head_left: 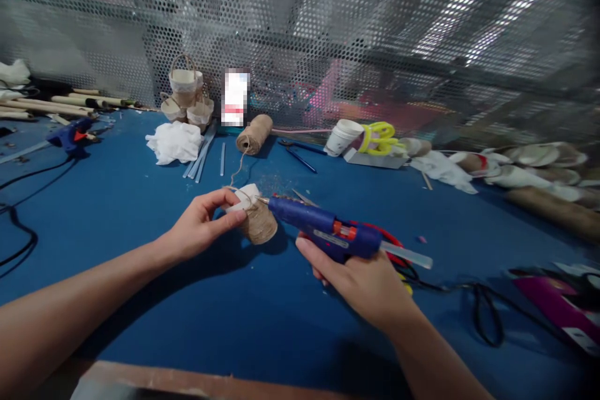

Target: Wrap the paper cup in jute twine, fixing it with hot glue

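My left hand (209, 219) pinches a small white paper cup (248, 192), tilted on its side and partly wrapped in brown twine (260, 225). A strand of that twine runs back from the cup to a twine spool (254, 135). In my right hand (360, 281) is a blue hot glue gun (323, 219), with a clear glue stick sticking out of its rear. The metal nozzle points left and meets the cup near the edge of the wrapped twine; whether it touches cannot be made out. Scissors (304, 198) lie partly hidden behind the glue gun.
Clear glue sticks (201, 155) and a crumpled white cloth (174, 142) lie beyond my left hand, before twine-wrapped cups (184, 90). Another glue gun (70, 136) rests at left. Blue pliers (300, 156), paper cups (344, 136) and yellow-handled scissors (379, 137) are at the back. A black cord (478, 300) loops at right.
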A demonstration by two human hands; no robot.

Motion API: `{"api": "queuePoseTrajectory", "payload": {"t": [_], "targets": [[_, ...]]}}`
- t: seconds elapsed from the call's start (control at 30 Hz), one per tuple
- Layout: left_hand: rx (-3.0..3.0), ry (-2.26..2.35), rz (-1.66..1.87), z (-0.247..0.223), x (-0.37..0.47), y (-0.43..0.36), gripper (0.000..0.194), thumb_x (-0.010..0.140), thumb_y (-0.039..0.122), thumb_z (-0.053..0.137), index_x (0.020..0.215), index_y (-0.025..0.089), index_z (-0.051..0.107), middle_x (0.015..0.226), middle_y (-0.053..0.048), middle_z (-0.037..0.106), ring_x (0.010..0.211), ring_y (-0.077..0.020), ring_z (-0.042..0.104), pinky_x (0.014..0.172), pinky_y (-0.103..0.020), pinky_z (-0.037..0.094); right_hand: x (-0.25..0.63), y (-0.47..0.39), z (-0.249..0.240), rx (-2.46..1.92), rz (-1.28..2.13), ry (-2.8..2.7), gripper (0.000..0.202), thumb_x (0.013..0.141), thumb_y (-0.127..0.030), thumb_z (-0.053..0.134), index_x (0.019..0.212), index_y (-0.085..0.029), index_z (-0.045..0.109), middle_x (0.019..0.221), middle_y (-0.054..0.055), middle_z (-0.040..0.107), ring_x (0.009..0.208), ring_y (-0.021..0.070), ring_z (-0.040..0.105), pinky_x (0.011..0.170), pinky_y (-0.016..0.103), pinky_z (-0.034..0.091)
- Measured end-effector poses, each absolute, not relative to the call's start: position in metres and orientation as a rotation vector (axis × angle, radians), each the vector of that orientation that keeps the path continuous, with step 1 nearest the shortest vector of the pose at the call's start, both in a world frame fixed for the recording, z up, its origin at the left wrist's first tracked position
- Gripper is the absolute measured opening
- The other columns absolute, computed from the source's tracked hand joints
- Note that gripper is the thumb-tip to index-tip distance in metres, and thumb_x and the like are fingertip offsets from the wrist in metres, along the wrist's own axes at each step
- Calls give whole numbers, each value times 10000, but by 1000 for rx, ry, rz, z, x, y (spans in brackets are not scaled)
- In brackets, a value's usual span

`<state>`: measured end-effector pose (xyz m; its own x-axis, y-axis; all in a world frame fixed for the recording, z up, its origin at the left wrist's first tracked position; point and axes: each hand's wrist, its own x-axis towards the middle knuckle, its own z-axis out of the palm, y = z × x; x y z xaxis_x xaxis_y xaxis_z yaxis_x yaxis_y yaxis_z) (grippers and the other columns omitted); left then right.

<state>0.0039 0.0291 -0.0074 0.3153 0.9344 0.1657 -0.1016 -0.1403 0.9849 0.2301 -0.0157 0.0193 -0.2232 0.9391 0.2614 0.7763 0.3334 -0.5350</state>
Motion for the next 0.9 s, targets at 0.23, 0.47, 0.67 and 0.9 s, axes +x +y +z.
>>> {"api": "queuePoseTrajectory", "payload": {"t": [0.23,0.47,0.67,0.9], "targets": [[1429,856,1091,-8,3,29,192,711,316,647,682,146,560,739,-11,541,710,-134,498,693,-273,397,230,-18,13,-1368,320,-2185,258,816,-423,475,743,-293,685,442,-6,572,498,190,596,470,291,456],[1414,863,1082,-7,2,29,197,704,316,658,686,143,567,736,-18,555,713,-143,508,695,-280,402,232,-16,21,-1320,240,-2301,267,796,-400,470,811,-272,704,453,6,579,522,180,588,503,274,438],[1414,852,1092,-8,2,29,175,707,294,655,686,143,569,737,-14,550,712,-137,499,690,-272,395,231,-16,25,-1309,232,-2266,268,788,-413,476,811,-274,704,463,11,582,518,183,579,528,288,439],[1423,854,1087,-8,2,29,182,706,301,659,687,141,574,737,-16,557,711,-140,508,697,-280,401,233,-16,26,-1325,195,-2286,261,790,-397,470,819,-286,704,482,21,593,560,202,587,541,301,437]]}}
